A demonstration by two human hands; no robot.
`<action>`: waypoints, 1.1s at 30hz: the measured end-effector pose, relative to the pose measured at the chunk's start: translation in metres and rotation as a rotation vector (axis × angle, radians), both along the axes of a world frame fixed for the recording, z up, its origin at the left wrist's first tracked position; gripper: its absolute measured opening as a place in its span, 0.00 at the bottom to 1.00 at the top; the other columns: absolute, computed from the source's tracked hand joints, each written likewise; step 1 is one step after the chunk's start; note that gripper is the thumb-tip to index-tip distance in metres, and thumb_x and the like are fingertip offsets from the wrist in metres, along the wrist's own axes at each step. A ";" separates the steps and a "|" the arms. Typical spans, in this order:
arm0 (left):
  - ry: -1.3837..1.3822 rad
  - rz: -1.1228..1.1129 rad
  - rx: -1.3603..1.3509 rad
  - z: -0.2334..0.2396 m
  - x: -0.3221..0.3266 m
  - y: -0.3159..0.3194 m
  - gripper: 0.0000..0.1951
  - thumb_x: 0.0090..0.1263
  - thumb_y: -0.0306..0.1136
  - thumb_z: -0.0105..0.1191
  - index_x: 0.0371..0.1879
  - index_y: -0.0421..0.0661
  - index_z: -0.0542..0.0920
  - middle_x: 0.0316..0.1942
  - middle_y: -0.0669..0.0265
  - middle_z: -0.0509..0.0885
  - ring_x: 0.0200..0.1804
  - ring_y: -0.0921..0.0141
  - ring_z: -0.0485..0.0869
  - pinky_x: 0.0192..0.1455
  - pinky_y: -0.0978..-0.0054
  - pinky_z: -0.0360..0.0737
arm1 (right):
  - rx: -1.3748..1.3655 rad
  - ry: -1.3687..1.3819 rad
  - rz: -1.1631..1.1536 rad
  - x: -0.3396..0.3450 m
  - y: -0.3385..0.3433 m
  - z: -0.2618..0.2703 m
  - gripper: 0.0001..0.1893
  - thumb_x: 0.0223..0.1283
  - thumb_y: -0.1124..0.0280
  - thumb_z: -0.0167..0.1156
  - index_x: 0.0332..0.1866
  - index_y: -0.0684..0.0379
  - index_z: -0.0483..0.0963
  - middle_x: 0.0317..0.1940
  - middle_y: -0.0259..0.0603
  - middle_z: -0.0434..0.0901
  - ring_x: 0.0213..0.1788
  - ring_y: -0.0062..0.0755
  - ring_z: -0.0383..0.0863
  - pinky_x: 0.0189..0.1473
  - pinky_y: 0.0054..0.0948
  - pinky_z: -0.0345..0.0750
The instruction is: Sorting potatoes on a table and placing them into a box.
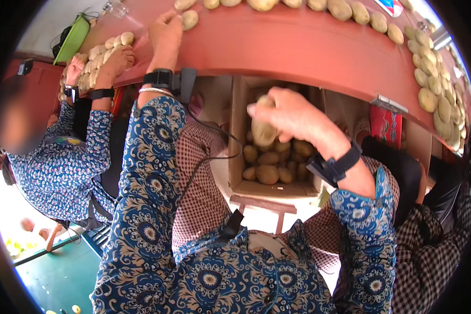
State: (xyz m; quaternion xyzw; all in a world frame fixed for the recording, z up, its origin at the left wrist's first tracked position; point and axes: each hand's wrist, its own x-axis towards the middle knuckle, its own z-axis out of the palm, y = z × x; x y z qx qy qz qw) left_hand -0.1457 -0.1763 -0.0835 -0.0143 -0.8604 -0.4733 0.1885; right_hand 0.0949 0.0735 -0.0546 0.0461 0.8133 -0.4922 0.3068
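Note:
My left hand [166,33] is on the red table, its curled fingertips against the left end of a small potato [190,20]. The fingers partly cover that end. Above the open cardboard box [274,190], my right hand [294,114] grips a larger, oblong potato [263,127] between thumb and fingers. More potatoes [267,174] lie inside the box, below that hand. A line of potatoes [262,4] runs along the far part of the red table [259,43]. Black bands with devices are strapped around both my wrists.
At left, a person in a patterned shirt [62,172] has both hands at grouped potatoes [96,62] beside a green basin [72,39]. More potatoes [435,82] cover the table's right end. A metal latch [389,104] sits on the table edge. A black cable [219,157] crosses my lap.

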 end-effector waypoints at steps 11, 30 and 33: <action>0.003 -0.104 -0.308 -0.015 -0.009 -0.005 0.26 0.68 0.41 0.62 0.62 0.42 0.81 0.63 0.44 0.81 0.67 0.52 0.79 0.68 0.58 0.76 | 0.502 0.211 0.332 0.021 -0.009 0.002 0.20 0.65 0.58 0.65 0.46 0.68 0.81 0.45 0.58 0.86 0.51 0.58 0.86 0.52 0.49 0.83; -0.516 -1.093 -0.005 0.073 0.126 0.081 0.28 0.66 0.35 0.72 0.62 0.41 0.75 0.46 0.66 0.85 0.49 0.74 0.83 0.53 0.74 0.81 | -0.733 0.120 -0.554 -0.004 0.016 0.008 0.29 0.67 0.43 0.63 0.58 0.60 0.76 0.38 0.39 0.86 0.35 0.29 0.88 0.33 0.22 0.80; -0.571 -1.043 -0.012 0.073 0.122 0.082 0.25 0.67 0.38 0.71 0.59 0.40 0.78 0.37 0.69 0.86 0.38 0.77 0.83 0.41 0.77 0.81 | -0.528 0.103 -0.443 -0.002 0.021 0.017 0.24 0.66 0.45 0.62 0.52 0.58 0.79 0.34 0.36 0.86 0.31 0.25 0.86 0.29 0.20 0.76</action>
